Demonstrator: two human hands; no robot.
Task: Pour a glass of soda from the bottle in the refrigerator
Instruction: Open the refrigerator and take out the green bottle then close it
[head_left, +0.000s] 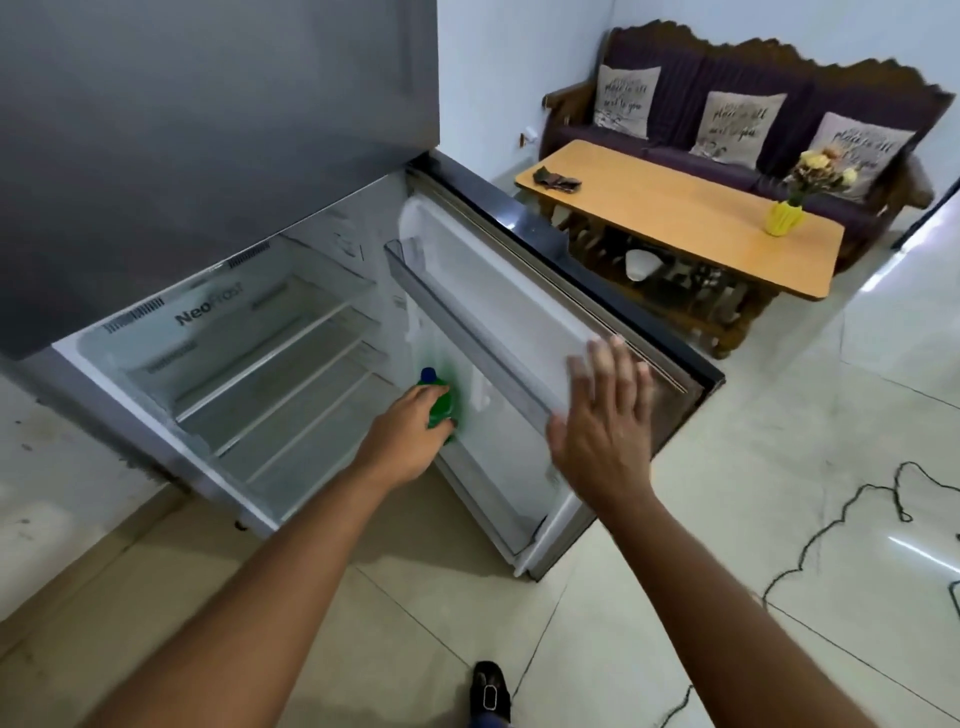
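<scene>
The refrigerator (208, 156) stands at the left with its lower door (519, 291) swung wide open to the right. A green soda bottle (445, 408) with a blue cap stands in the lower door shelf. My left hand (402, 439) is wrapped around the bottle's body. My right hand (605, 421) lies flat with fingers spread against the inner edge of the open door. No glass is in view.
The fridge's inner shelves (270, 384) hold nothing. A wooden coffee table (691, 223) with a yellow flower vase (783, 218) stands to the right, a dark sofa (727, 104) behind it. A black cable (852, 499) trails over the tiled floor. My shoe (488, 691) shows below.
</scene>
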